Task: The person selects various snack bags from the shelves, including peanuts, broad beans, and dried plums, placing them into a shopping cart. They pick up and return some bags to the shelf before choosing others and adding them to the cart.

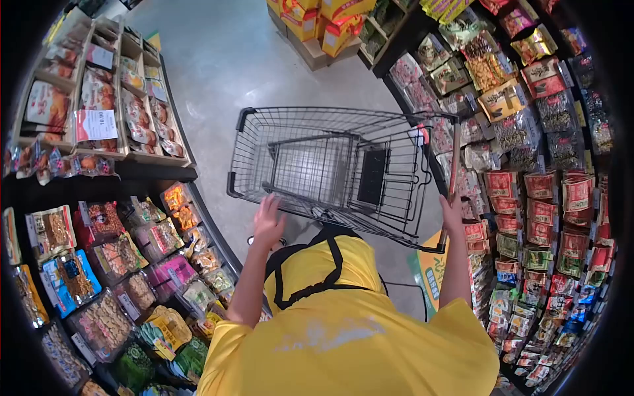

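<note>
A black wire-mesh shopping cart (374, 175) stands sideways on a smooth grey floor (198, 72), just ahead of a person in a yellow short-sleeved shirt (343, 360), between colourful plastic food packets (69, 280) shelved on both sides; the right hand (453, 214) curls around its brownish bar handle (456, 158); the left hand (267, 224), fingers spread, is at its near side, contact unclear.

Left rack (158, 160): on my left, wooden compartments with bagged food; a pink and white price card (96, 125) is at the front.
Blue packet (70, 282): I see it lower on this same side, among other snack bags.
Right side: red packets (541, 214) stand in many rows near me.
Yellow-red boxes (300, 21): ahead of me, on a cardboard base (318, 58).
Floor (205, 59): grey, a little shiny.
</note>
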{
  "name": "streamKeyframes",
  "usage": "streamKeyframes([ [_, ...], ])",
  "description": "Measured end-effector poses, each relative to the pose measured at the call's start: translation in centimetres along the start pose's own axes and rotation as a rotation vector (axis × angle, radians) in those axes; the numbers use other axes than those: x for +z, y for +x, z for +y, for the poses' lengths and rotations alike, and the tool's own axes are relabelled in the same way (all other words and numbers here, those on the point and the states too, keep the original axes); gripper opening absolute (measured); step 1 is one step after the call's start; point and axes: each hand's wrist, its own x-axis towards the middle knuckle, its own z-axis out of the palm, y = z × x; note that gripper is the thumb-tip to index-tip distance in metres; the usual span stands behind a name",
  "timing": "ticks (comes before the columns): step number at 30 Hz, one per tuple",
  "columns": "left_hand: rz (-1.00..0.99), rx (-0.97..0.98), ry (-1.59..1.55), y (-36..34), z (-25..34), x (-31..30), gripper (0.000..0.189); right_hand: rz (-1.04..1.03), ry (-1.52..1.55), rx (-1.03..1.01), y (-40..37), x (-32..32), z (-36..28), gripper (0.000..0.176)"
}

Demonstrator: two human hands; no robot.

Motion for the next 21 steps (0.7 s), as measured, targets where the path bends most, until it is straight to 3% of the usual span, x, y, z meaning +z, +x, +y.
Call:
streamKeyframes([
  [1, -0.086, -0.040, 0.121, 1.0, 0.9, 2.5, 0.044, -0.100, 0.086, 0.017, 0.2, 0.7, -0.3, 0.085],
  [2, -0.172, -0.081, 0.241, 0.8, 1.9, 4.4, 0.042, -0.134, -0.117, 0.114, -0.6, -0.9, -4.5, 0.084],
  [3, -0.164, -0.093, 0.248, 1.2, 3.2, 5.4, 0.042, -0.143, -0.111, 0.102, 0.4, -0.1, -1.7, 0.084],
  [5, -0.477, -0.379, 0.385, 2.7, 5.2, 6.3, 0.040, -0.013, 0.017, -0.181, 2.7, 3.2, 3.7, 0.079],
  [6, -0.444, -0.424, 0.385, 3.0, 6.0, 6.3, 0.040, -0.203, 0.074, 0.091, 2.4, 0.9, 0.2, 0.076],
  [8, -0.485, -0.396, 0.388, 2.1, 7.1, 5.6, 0.042, -0.156, 0.103, 0.096, 4.0, 2.7, 3.3, 0.073],
  [11, -0.283, -0.402, 0.421, 0.2, 7.0, 6.9, 0.038, -0.221, 0.321, 0.018, 4.4, 2.4, 2.7, 0.070],
  [15, -0.171, -0.427, 0.326, -2.4, 8.2, 8.3, 0.036, -0.186, 0.201, -0.099, 4.4, 0.3, -0.7, 0.069],
  [16, -0.132, -0.449, 0.277, -3.3, 8.4, 8.9, 0.035, -0.204, 0.202, -0.156, 6.1, 1.6, 1.8, 0.069],
  [18, -0.060, -0.490, 0.230, -5.6, 9.7, 9.4, 0.034, 0.008, 0.192, -0.452, 11.7, 6.3, 7.6, 0.065],
  [19, -0.029, -0.485, 0.201, -6.6, 10.2, 9.9, 0.033, -0.011, 0.201, -0.502, 11.1, 5.1, 4.6, 0.065],
  [21, -0.010, -0.571, 0.149, -8.5, 11.3, 11.0, 0.033, -0.244, 0.197, -0.332, 8.9, 1.3, -0.2, 0.066],
])
